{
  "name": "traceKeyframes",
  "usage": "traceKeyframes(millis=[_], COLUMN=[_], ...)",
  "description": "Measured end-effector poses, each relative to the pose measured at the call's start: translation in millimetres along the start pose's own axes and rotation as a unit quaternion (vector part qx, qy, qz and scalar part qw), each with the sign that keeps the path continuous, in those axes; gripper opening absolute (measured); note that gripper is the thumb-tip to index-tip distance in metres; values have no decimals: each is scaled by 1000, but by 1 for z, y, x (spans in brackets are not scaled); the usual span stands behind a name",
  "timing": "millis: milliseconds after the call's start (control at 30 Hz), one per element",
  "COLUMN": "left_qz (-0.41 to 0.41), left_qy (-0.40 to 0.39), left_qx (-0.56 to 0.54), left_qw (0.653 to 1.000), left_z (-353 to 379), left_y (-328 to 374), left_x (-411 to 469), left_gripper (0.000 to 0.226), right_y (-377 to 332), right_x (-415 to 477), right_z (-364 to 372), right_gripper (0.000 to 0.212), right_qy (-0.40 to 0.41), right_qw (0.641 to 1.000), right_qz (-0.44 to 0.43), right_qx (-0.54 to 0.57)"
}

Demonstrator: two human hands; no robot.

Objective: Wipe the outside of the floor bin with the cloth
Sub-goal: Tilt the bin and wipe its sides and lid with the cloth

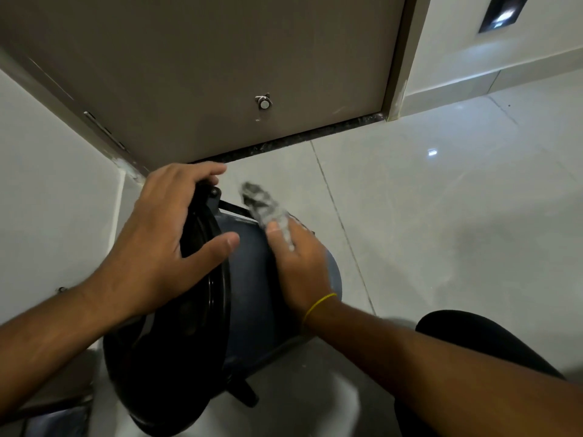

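left hand (164, 234) grasps light, stiff bin (252, 279) by its black rim; right hand (299, 266) presses clutched soft cloth (263, 205) against slippery side.

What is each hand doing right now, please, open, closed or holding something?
Left hand: closed, gripping the floor bin at its black top edge.
Right hand: closed, holding the cloth against the bin's side.

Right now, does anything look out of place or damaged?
The floor bin is tipped sideways, gripped by the left hand; the right hand holds the cloth against it. The door frame looks chipped low down.
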State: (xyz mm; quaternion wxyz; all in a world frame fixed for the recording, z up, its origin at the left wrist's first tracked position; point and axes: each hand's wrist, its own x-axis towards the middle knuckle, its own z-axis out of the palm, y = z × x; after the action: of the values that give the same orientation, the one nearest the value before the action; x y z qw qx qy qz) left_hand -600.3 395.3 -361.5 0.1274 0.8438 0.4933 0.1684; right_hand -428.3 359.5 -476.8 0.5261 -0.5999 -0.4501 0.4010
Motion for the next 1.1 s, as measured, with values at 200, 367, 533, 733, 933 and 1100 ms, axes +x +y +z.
traceKeyframes(millis=[200, 367, 533, 733, 933, 1100], left_qz=[104, 163, 176, 175, 167, 186], left_qy=[-35, -73, -45, -9, -1, -20], left_qx=[14, 17, 10, -13, -15, -12], left_qw=[994, 984, 983, 984, 986, 982], left_z=[0, -3, 3, -2, -10, -10], left_y=[0, -2, -4, -31, -50, -43], left_x=[-17, -24, -34, -52, -55, -54], left_gripper=[79, 59, 61, 58, 56, 57], right_y=[11, -34, -39, 14, 39, -23], right_x=[51, 45, 8, 26, 46, 7], right_z=[-34, -29, -20, -44, -39, -5], right_gripper=[44, 36, 47, 50, 54, 45], right_qy=[103, -70, -173, -156, -144, -177], right_qw=[952, 986, 970, 987, 960, 983], right_qz=[274, 88, 1, 22, 186, 17], right_qx=[85, 121, 168, -40, -152, -52])
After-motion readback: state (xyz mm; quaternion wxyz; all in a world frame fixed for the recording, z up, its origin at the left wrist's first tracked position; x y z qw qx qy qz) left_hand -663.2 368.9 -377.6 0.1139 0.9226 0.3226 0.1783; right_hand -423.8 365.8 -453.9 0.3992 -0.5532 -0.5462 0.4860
